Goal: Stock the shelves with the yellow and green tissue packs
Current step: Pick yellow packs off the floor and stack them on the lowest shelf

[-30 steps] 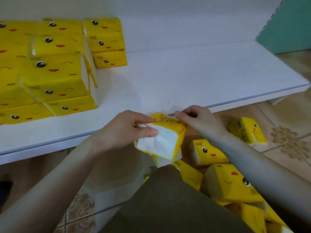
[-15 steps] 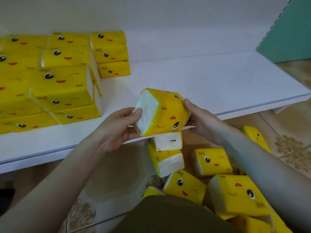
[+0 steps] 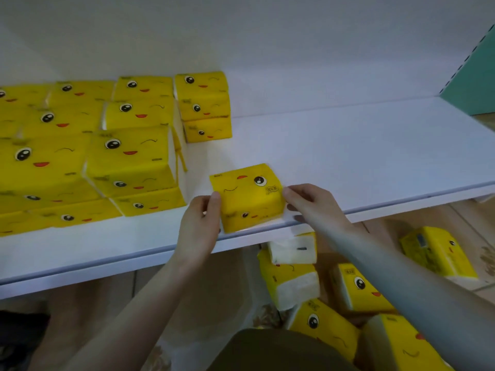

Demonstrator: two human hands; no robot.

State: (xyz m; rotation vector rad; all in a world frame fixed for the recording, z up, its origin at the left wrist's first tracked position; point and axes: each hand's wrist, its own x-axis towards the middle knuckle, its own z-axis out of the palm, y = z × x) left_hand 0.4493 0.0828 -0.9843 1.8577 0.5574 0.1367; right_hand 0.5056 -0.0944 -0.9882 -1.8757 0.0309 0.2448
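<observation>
A yellow tissue pack [image 3: 247, 195] with a cartoon face sits on the white shelf [image 3: 348, 162] near its front edge. My left hand [image 3: 199, 226] grips its left end and my right hand [image 3: 312, 203] grips its right end. Stacks of yellow tissue packs [image 3: 128, 156] fill the left part of the shelf, with a short stack [image 3: 203, 107] at the back. Several loose yellow packs [image 3: 356, 287] lie on the floor below the shelf, to the right. No green packs are in view.
The shelf's right half is bare white up to a teal side panel [image 3: 474, 76]. A white back wall rises behind. My knee in dark cloth [image 3: 270, 349] is at the bottom centre. The floor is patterned tile [image 3: 482, 258].
Both hands lifted the pack from the floor pile, turned it face up, and set it on the shelf near the front edge. The view tilted up toward the shelf.
</observation>
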